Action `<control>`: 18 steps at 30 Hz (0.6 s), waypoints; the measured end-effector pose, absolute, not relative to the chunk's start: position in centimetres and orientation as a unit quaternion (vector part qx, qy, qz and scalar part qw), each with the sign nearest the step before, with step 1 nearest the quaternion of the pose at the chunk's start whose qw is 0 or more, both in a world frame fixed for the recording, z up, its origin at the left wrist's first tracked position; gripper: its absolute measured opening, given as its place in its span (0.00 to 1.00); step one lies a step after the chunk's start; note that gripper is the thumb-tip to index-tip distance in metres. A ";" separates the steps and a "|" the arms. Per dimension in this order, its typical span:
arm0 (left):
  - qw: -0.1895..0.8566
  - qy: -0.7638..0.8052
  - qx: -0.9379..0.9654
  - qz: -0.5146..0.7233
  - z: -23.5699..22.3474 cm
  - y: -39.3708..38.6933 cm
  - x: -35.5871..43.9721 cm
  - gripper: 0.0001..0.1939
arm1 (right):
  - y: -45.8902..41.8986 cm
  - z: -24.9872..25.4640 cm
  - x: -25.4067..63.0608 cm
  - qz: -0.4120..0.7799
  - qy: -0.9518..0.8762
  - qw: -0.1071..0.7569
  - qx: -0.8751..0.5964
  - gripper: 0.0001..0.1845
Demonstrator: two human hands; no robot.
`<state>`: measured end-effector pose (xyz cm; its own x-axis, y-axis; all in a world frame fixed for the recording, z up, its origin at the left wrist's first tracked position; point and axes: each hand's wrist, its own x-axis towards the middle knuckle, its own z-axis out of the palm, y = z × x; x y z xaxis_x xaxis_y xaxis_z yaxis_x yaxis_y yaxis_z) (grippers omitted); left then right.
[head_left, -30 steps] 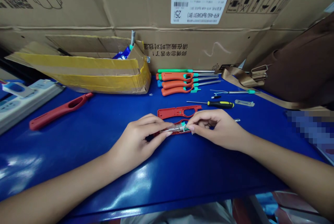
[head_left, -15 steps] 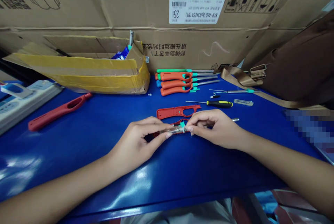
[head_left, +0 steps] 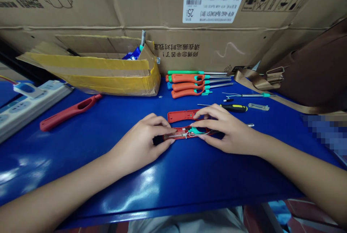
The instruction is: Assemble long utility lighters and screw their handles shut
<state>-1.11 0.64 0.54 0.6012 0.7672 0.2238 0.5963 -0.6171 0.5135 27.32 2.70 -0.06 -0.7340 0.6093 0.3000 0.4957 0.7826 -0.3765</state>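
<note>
A red lighter half-shell (head_left: 180, 130) lies on the blue table, its inside facing up. In it sit a clear fuel tank (head_left: 175, 135), a teal trigger (head_left: 200, 130) and thin white wires (head_left: 190, 135). My left hand (head_left: 148, 137) pinches the shell's left end, thumb on the near edge. My right hand (head_left: 226, 128) is around the trigger section, thumb at the near edge and fingers on the far side. A metal tube tip (head_left: 251, 125) shows beyond that hand. Just behind lies another red half-shell (head_left: 177, 116), its right end partly covered by my right fingers.
Behind are a screwdriver (head_left: 237, 108), a clear plastic piece (head_left: 258, 106), a metal tube with wires (head_left: 252, 95) and several stacked lighters (head_left: 187, 86). At left are a red shell (head_left: 69, 113), a power strip (head_left: 32, 102) and a taped carton (head_left: 108, 81). A brown bag (head_left: 309, 66) stands right.
The clear tank and teal trigger have gone down into the red shell. My right fingers have spread from a pinch to reach across the trigger section. The view has shifted slightly.
</note>
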 end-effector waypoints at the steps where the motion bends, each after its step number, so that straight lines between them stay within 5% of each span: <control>1: 0.201 0.391 0.871 0.218 0.5 0.6 -1.1 0.12 | 2.6 0.0 27.3 0.134 -0.924 0.198 -0.299 0.16; 18: 0.220 0.378 0.866 0.241 -0.3 1.3 -1.3 0.09 | 1.9 0.4 27.7 0.110 -0.961 0.065 -0.245 0.28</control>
<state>-1.30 1.34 -0.25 0.5980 0.7610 0.2514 0.5495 -0.6177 0.5627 27.67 1.90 0.38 -0.8710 0.4860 0.0718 0.4572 0.8554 -0.2435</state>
